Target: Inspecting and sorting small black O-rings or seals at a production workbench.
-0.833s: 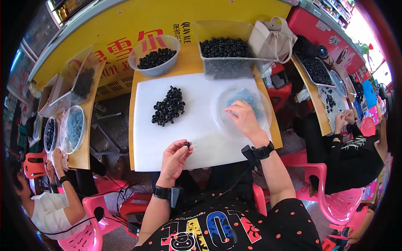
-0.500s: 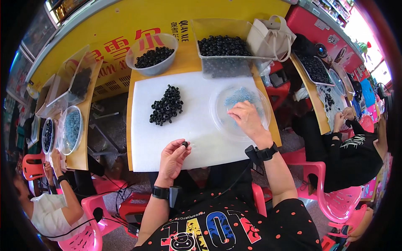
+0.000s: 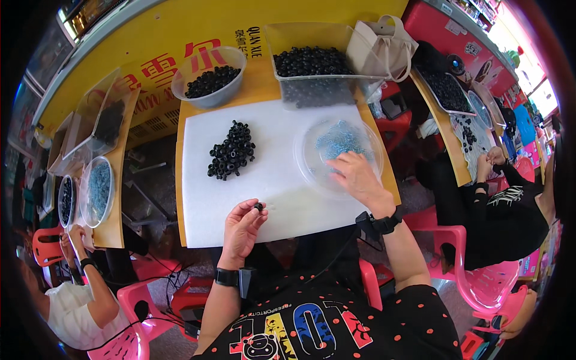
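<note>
The left hand rests at the near edge of the white mat, fingers curled in, with one small black ring pinched between thumb and fingertip. Since a moment ago this hand has hardly shifted; it keeps the ring up in the same spot, so the piece in hand looks unchanged.

The right hand has moved more. It lies inside the clear round dish, palm down, fingers bent onto the heap of small blue parts. It has slid slightly nearer the person than before, which suggests it is picking among the blue parts. Whether it has actually closed on one cannot be told, since the fingertips are hidden under the hand.

Farther out on the mat lies a pile of black rings, well apart from both hands. Beyond it stand a grey bowl and a clear tub, both filled with black rings.

The blue parts are too small to make out their shape. People at the side tables are cut off by the picture's rim.
</note>
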The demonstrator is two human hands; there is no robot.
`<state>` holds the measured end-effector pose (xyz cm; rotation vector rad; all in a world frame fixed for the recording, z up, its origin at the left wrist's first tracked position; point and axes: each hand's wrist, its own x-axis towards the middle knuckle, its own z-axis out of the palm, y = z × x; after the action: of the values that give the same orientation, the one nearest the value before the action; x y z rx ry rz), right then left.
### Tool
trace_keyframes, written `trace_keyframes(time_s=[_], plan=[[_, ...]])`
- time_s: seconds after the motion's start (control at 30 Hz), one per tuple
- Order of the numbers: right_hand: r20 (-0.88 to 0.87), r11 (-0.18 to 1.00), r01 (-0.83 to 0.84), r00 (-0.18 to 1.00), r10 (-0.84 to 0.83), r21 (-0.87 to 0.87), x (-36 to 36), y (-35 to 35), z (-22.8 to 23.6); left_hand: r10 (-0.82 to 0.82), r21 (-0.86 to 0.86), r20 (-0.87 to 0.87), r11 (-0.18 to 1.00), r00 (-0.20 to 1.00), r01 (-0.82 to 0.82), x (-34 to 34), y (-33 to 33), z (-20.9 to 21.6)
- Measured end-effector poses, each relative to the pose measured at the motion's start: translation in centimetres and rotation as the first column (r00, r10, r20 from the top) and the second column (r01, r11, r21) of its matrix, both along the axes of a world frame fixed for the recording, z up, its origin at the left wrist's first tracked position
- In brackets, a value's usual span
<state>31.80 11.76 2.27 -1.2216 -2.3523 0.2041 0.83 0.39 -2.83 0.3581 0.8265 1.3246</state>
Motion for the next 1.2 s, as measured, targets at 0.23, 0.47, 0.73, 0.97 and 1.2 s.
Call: trace_keyframes(time_s=[0.23, 0.47, 0.73, 0.97, 1.2], plan=[[-0.109, 0.997, 0.063, 0.992, -0.059, 0.033, 0.6, 0.6, 0.5, 0.005, 0.006, 0.000, 1.000, 1.000, -0.005, 0.0, -0.1, -0.1], [0.026, 0.991, -0.109, 0.993, 0.111, -0.077, 0.3, -0.5, 0.8, 0.004, 0.002, 0.001, 1.000, 1.000, -0.004, -0.2, -0.2, 0.0], [-0.012, 0.977, -0.179, 0.984, 0.179, -0.117, -0.3, -0.8, -0.7, 0.000, -0.005, -0.010, 1.000, 1.000, 0.000, -0.1, -0.1, 0.1], [-0.036, 0.957, -0.245, 0.969, 0.243, -0.157, 0.3, -0.6, -0.4, -0.008, -0.023, -0.013, 1.000, 1.000, 0.007, 0.0, 0.0, 0.4], [-0.105, 0.967, -0.220, 0.973, 0.208, -0.127, 0.8, -1.2, -0.9, -0.030, -0.021, 0.048, 0.999, 0.998, 0.031, 1.3, 0.5, 2.0]])
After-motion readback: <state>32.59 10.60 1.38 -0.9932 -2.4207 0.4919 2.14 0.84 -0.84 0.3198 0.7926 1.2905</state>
